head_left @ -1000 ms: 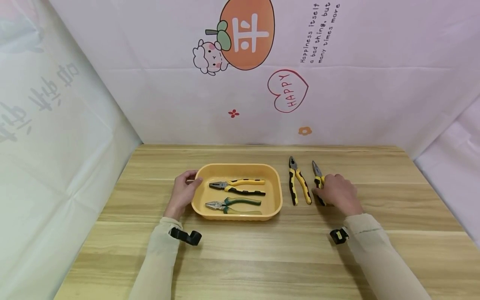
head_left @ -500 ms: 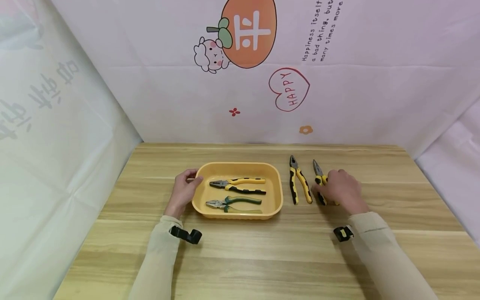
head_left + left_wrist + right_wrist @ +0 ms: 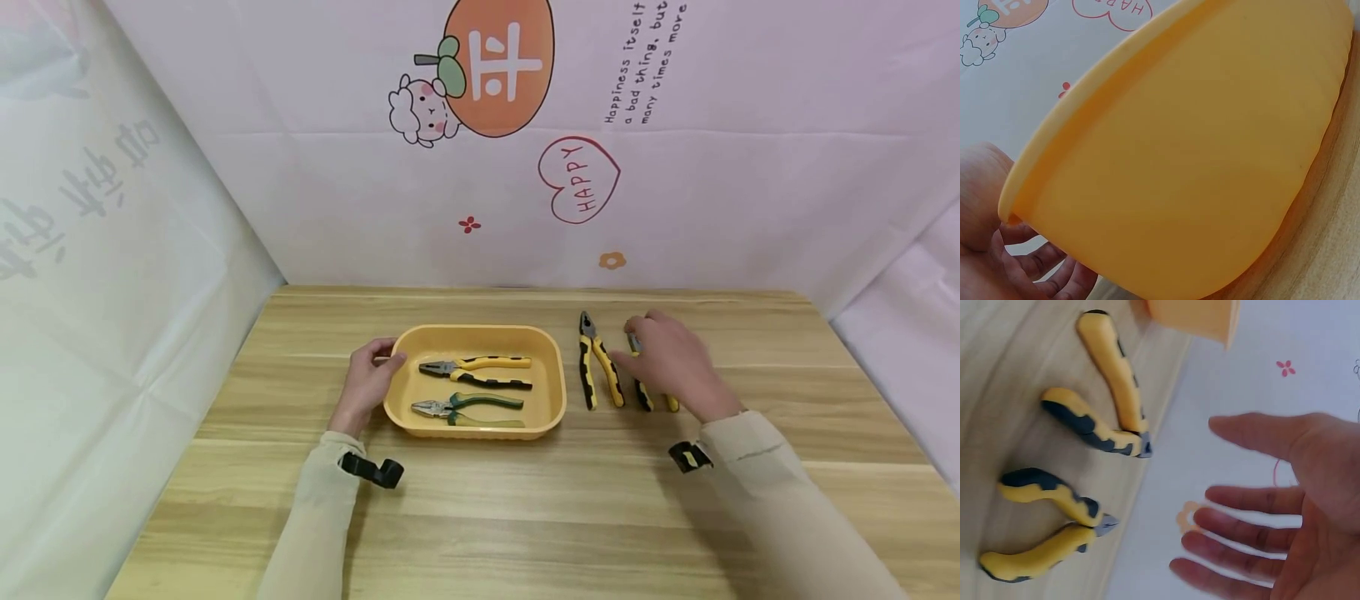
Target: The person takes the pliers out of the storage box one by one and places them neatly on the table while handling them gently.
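My left hand grips the left rim of a yellow plastic basin, thumb over the rim and fingers outside. In the basin lie combination pliers with yellow-and-black handles and green-handled pliers. To its right on the table, another yellow-and-black pair of pliers lies with its handles spread. My right hand hovers over the rightmost needle-nose pliers, covering much of them in the head view. In the right wrist view its fingers are extended and apart, holding nothing.
The wooden table ends at the back against a white printed cloth. More white cloth hangs at the left and right sides. A black camera mount sits on the left wrist, another on the right.
My right hand has moved from the handles of the needle-nose pliers up toward their jaws, and those handles now show spread apart. The left hand and basin stay put.
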`<state>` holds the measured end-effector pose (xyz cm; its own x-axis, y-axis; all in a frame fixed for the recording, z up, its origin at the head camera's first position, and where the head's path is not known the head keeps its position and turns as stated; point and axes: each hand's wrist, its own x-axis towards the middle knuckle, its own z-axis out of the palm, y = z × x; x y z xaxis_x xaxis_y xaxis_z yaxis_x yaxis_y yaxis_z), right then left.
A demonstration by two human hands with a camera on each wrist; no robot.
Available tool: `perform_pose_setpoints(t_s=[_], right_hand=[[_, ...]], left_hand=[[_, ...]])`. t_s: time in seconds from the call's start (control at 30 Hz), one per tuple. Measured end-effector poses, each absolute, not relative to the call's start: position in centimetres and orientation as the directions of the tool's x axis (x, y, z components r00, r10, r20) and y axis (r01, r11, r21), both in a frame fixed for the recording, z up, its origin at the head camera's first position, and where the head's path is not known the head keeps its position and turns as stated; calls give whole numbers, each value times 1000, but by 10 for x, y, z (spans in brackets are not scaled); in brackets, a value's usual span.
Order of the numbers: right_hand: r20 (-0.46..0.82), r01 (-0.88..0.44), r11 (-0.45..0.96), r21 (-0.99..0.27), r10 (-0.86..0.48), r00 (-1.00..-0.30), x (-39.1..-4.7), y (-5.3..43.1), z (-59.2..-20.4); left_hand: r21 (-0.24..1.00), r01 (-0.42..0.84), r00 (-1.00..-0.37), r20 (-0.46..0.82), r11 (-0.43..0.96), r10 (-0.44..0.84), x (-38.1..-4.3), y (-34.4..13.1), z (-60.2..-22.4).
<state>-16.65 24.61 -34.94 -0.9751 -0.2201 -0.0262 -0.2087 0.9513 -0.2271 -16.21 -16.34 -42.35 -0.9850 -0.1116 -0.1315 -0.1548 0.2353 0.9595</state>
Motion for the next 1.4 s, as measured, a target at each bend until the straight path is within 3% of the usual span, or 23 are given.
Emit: perform_pose_setpoints(t_s=[0.33, 0.73, 1.4], right_hand=[[6, -437, 878, -198, -444, -896, -169, 222, -331], [54, -595, 785, -172, -596, -801, -169, 191, -325], [-14, -692, 706, -149, -702, -712, -176, 144, -327]], left_hand=[[959, -155, -985, -133, 237, -107, -162, -164, -423], [957, -159, -985, -137, 244, -107, -161, -164, -423], [959, -149, -986, -126, 240, -109, -162, -164, -425]])
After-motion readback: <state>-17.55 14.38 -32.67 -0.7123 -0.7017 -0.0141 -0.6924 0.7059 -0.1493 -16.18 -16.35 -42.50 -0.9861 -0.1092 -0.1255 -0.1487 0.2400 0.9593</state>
